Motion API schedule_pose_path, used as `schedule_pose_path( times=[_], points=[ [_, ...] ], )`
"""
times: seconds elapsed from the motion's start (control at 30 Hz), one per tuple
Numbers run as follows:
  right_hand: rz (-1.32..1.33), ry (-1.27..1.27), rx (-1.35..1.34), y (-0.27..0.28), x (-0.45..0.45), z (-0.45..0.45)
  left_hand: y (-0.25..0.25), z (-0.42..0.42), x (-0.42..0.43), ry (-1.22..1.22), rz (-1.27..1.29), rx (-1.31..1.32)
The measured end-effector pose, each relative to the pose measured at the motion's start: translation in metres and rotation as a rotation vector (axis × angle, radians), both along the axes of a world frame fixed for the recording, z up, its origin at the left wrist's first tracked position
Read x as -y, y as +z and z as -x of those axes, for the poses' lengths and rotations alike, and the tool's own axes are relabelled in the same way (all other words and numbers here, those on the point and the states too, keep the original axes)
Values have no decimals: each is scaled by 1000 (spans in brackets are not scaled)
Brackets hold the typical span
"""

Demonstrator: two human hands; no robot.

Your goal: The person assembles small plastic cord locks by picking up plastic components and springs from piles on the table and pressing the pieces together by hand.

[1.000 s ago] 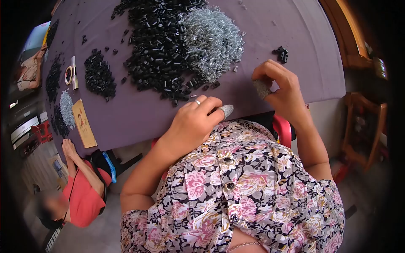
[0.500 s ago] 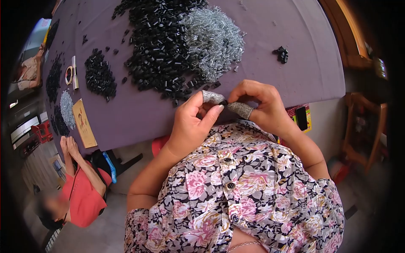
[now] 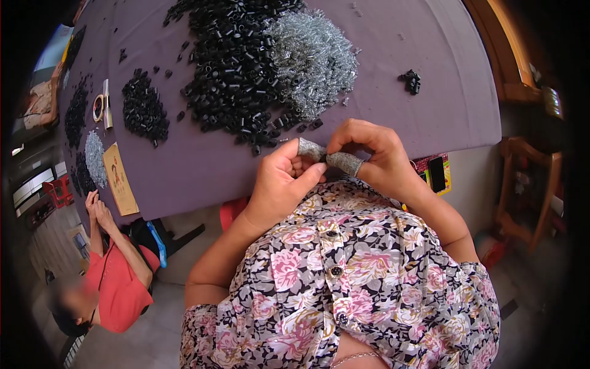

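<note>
- My left hand (image 3: 279, 184) is clamped on a small black piece (image 3: 324, 158), pinched between thumb and index finger, low in front of my chest at the near edge of the bench (image 3: 448, 123).
- My right hand (image 3: 381, 157) meets it fingertip to fingertip; whether those fingertips grip the piece or only press against it, I cannot tell, as the fingers hide most of it.
- Grey wraps cover my left index finger and right thumb.
- Beyond my hands lies a large heap of black tubes (image 3: 230, 86); a pile of springs (image 3: 316, 67) touches its right side.
- A small cluster of black parts (image 3: 411, 81) sits alone to the right, well apart from the heap.
- To the left lies a smaller black pile (image 3: 144, 107), with a roll of tape (image 3: 98, 107) near it.
- Farther left, a tan card (image 3: 121, 181) lies flat beside a second spring pile (image 3: 95, 158).
- Another person's hands (image 3: 101, 212) meet near that corner.
</note>
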State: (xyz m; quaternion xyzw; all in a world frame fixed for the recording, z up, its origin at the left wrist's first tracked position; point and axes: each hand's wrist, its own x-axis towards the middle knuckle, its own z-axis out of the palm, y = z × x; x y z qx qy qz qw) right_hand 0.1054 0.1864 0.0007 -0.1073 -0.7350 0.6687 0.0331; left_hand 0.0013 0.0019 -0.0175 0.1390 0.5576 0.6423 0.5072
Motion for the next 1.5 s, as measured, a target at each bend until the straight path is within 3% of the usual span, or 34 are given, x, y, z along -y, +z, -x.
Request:
schedule_pose_path(
  times=[0.23, 0.53, 0.63, 0.73, 0.93, 1.03, 1.23, 1.43, 1.5],
  points=[
    [66, -10, 17, 2, 3, -2, 9, -6, 1, 6, 15, 81],
    [-206, 61, -142, 0, 0, -1, 11, -2, 1, -14, 69, 143],
    [-182, 30, -119, 5, 2, 0, 12, 2, 1, 3, 53, 141],
    [-24, -18, -78, 3, 2, 2, 14, 5, -1, 14, 14, 133],
    [-43, -3, -79, 8, 0, 8, 16, 9, -1, 30, -11, 144],
    [180, -11, 23, 10, -1, 9, 16, 9, -1, 26, -14, 147],
    [299, -9, 31, 7, -2, 7, 17, 9, -1, 27, -4, 147],
    [-51, 6, -24, 12, -1, 8, 19, 9, -2, 19, 8, 100],
    [59, -9, 29, 13, -1, 8, 18, 9, -2, 19, 3, 104]
  ],
)
